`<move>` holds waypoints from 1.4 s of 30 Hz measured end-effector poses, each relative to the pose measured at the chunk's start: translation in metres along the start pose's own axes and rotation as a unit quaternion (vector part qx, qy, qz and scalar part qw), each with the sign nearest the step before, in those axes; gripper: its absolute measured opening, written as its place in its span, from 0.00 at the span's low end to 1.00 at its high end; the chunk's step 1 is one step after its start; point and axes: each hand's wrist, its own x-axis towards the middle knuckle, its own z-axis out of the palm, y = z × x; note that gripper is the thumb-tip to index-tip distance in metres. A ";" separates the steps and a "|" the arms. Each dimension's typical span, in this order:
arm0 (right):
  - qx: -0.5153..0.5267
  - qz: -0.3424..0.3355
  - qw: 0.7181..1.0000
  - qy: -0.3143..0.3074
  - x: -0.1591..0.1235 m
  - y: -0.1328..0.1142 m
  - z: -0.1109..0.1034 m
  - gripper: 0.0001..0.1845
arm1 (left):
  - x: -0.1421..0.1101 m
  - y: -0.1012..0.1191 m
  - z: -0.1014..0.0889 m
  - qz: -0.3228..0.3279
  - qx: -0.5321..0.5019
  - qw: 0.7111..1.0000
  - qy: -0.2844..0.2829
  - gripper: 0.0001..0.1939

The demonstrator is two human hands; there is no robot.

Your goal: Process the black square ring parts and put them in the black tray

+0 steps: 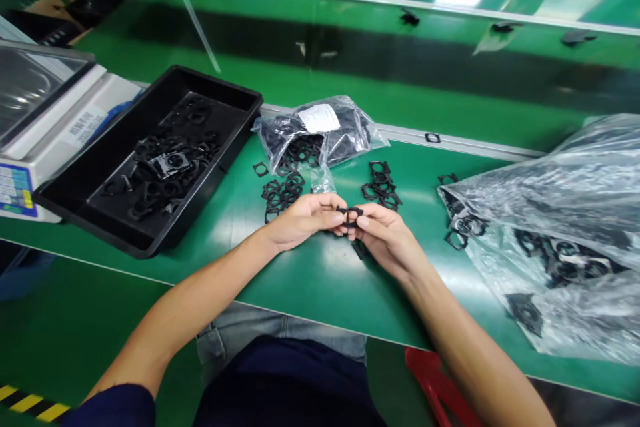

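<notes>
My left hand (307, 219) and my right hand (383, 230) meet over the green table, fingers pinched on a small black ring-shaped part (350, 215). The left holds its left side, the right its right side. Fingertips hide some of the part, so I cannot tell whether it is one piece or two pressed together. Below my right hand another black piece (359, 250) lies on the table. Just beyond my left hand is a pile of black round-holed frames (283, 195). A second group of square black frames (381, 185) lies beyond my right hand.
A black tray (240, 140) with loose black parts stands at the left, beside a weighing scale (75, 120). At the back lies a clear bag (345, 130) of black parts. A large plastic bag (555, 193) spills frames at the right. A metal rail (410, 137) crosses behind.
</notes>
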 end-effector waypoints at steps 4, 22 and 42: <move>0.019 0.002 1.000 0.011 0.000 -0.002 0.000 0.16 | 0.001 0.000 -0.001 0.016 0.015 0.999 0.034 0.24; -0.347 -0.295 0.882 0.117 -0.009 0.003 0.003 0.05 | -0.001 -0.013 0.006 0.253 0.353 0.890 0.140 0.02; -0.522 -0.208 0.826 0.051 -0.001 -0.018 -0.034 0.09 | 0.008 -0.014 -0.001 0.249 0.296 0.890 0.239 0.06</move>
